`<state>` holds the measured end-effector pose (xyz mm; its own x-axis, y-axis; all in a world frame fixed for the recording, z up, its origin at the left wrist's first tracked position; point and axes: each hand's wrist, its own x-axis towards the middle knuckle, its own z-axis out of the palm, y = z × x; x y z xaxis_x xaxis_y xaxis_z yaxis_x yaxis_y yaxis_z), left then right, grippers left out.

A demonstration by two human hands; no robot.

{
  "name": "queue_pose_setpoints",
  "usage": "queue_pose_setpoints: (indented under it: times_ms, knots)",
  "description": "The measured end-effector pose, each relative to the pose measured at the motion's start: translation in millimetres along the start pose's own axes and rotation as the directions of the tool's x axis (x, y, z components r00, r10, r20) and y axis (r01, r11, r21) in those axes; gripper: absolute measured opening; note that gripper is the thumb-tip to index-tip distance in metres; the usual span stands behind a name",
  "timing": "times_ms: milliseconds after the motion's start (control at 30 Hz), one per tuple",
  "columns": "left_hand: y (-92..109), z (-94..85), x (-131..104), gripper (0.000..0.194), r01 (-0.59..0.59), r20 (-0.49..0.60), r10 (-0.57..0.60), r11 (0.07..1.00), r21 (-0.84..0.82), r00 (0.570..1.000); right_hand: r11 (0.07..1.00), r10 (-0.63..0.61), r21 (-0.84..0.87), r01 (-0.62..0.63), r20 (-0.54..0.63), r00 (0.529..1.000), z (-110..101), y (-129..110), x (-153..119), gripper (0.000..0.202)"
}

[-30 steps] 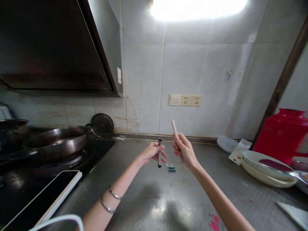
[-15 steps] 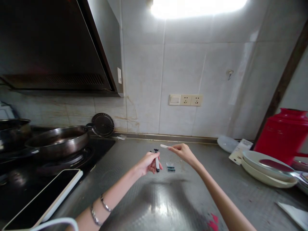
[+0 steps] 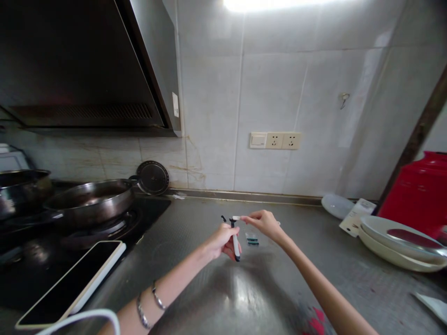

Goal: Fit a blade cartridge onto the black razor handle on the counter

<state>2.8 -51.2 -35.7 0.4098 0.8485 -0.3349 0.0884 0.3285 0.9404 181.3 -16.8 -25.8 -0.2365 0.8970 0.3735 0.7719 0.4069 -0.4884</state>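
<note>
My left hand is closed around a white-and-black razor handle, held upright with its dark narrow head on top. A small black piece shows just above this hand; whether I hold it or it lies behind is unclear. Between thumb and fingers, my right hand pinches a slim white piece, whose tip is at the razor's head, apparently touching it. Its exact kind cannot be made out. Behind the hands, a small clear pack with dark green strips lies on the metal counter.
To the left, a steel pan sits on the black stove, with a phone and white cable nearer me. At right are stacked dishes, a white card, a small plate and a red jug.
My right hand has brought the white piece down and against the razor's head. The razor has shifted slightly right and lower in view; the camera has tilted and turned a little.
</note>
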Motion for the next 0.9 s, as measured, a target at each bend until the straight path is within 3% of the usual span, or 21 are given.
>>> queue_pose_setpoints:
  times_ms: [100,233,367,500,667,833,900]
  knots:
    - [-1.0,-0.7,-0.4,0.021,0.005,0.008,-0.005,1.0,0.002,1.0,0.998,-0.039,-0.043,0.036,-0.067,0.997,-0.9,-2.6,-0.8,0.063]
    - [-1.1,0.6,-1.1,0.017,0.018,0.025,-0.018,1.0,0.002,1.0,0.999,-0.053,-0.012,0.053,0.007,0.999,-0.3,-3.3,-1.0,0.064]
    - [-2.5,1.0,-0.5,0.018,0.034,0.026,-0.035,0.999,0.015,0.999,0.999,-0.038,-0.038,0.035,-0.059,0.998,2.1,-0.2,-0.9,0.064]
    - [-5.7,-0.7,1.3,0.027,0.016,0.034,-0.017,1.0,0.014,0.999,0.999,-0.049,0.013,0.049,0.03,0.998,4.9,0.7,-1.2,0.064]
    - [-6.9,-2.4,3.5,0.029,0.028,0.025,-0.028,1.0,0.008,0.999,0.998,-0.042,-0.043,0.04,-0.054,0.998,6.3,-5.6,-2.5,0.062]
    - [-6.3,-1.9,2.8,0.023,0.018,0.03,-0.018,1.0,0.006,0.999,0.999,-0.008,0.034,0.007,0.038,0.999,7.1,-5.4,-2.2,0.062]
    - [-7.2,-2.0,3.0,0.024,0.006,0.037,-0.006,1.0,0.006,0.999,1.0,0.003,-0.007,-0.003,-0.013,1.0,6.9,-2.3,-1.9,0.061]
